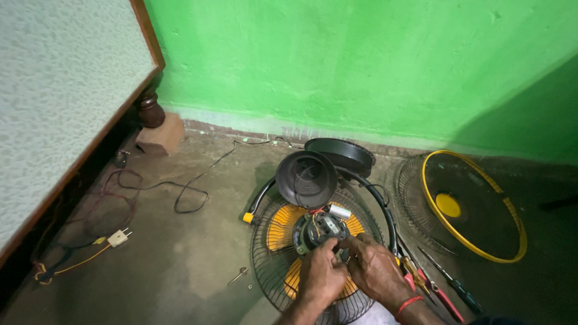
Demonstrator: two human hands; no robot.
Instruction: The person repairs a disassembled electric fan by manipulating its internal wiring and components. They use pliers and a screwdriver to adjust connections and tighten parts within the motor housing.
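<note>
Down on the floor, both hands meet over the fan motor point(321, 230), which sits at the centre of a rear wire grille point(271, 265) with yellow blades point(283, 225) under it. The left hand point(322, 278) comes in from below with its fingers curled in at the motor's lower edge; what they pinch is too small to tell. The right hand point(378, 271), a red band point(407, 304) at its wrist, presses in just beside it, fingertips bent toward the same spot, and its grip cannot be told either. The motor lies just above and ahead of the knuckles, its wires and a small white capacitor point(340, 211) exposed. A black motor cover point(306, 178) stands open-side up just beyond the motor. Pliers point(421, 283) and screwdrivers point(451, 283) lie right of the right hand. The front grille point(472, 204) with a yellow rim lies well apart to the right, by the green wall point(361, 60). A screw point(238, 275) lies left of the grille.
</note>
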